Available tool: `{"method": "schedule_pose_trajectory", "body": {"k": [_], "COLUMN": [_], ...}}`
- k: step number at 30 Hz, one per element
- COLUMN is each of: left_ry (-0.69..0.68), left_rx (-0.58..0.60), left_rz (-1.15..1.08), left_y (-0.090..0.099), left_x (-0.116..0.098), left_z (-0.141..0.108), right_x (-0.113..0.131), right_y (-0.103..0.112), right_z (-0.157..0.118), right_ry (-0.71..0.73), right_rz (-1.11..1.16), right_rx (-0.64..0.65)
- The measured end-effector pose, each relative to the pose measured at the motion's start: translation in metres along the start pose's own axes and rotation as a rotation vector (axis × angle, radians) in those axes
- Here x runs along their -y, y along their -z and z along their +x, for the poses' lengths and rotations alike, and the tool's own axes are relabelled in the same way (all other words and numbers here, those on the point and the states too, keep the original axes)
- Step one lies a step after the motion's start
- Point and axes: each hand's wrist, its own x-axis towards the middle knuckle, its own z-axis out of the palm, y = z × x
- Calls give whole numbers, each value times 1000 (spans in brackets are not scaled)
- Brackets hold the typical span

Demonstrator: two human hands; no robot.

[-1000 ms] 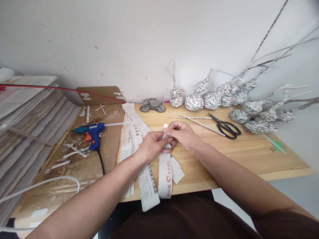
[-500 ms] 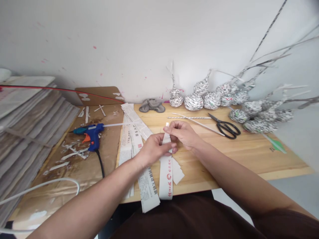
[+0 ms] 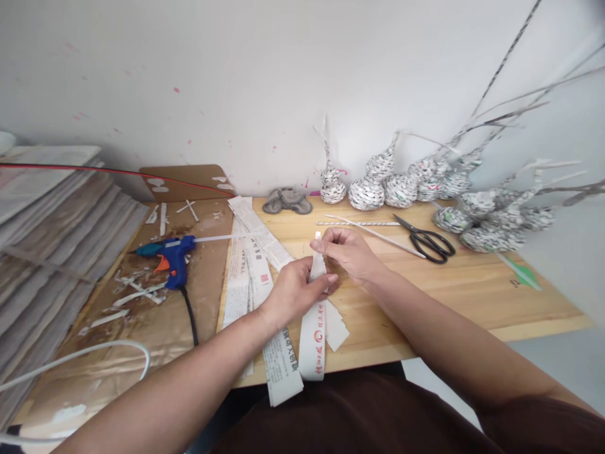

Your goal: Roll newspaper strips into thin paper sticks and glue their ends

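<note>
A strip of newspaper (image 3: 312, 343) with red print runs up from the table's front edge into both hands. My left hand (image 3: 300, 287) grips its middle between thumb and fingers. At the strip's narrowed top end, my right hand (image 3: 343, 252) pinches the paper, its thumb near the white tip. Other newspaper strips (image 3: 282, 366) lie fanned out on the left, beside and under my left forearm. Part of the held strip is covered by my left fingers.
A blue glue gun (image 3: 174, 255) lies on cardboard (image 3: 198, 302) at left, near stacked newspapers (image 3: 47, 233). Black scissors (image 3: 428, 243) and thin paper rods (image 3: 378, 234) rest on the wooden table (image 3: 463, 296). Woven paper gourds (image 3: 366, 193) and a grey cloth (image 3: 287, 200) stand behind.
Both hands keep their hold on the strip, almost in the same place. The strip's lower part has shifted very slightly left. The view has moved a little.
</note>
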Motion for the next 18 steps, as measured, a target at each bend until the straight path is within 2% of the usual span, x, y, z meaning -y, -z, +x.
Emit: {"method": "schedule_pose_trajectory", "body": {"k": [3, 6, 9, 13, 18], "left_ry": [85, 157, 143, 94, 171], "left_rx": [43, 31, -8, 7, -13], "left_rz": [-91, -158, -223, -178, -209], "left_y": [1, 1, 0, -3, -5], "left_x": [-1, -2, -1, 0, -4], "left_z": [1, 3, 3, 1, 0], "right_x": [-1, 2, 5, 6, 1], "right_y": [-1, -2, -3, -3, -2], "right_z": [-1, -3, -4, -3, -2], "right_ry": [-22, -48, -51, -56, -51], "right_rz": [11, 28, 39, 30, 55], "right_rx": [14, 41, 24, 5, 29]}}
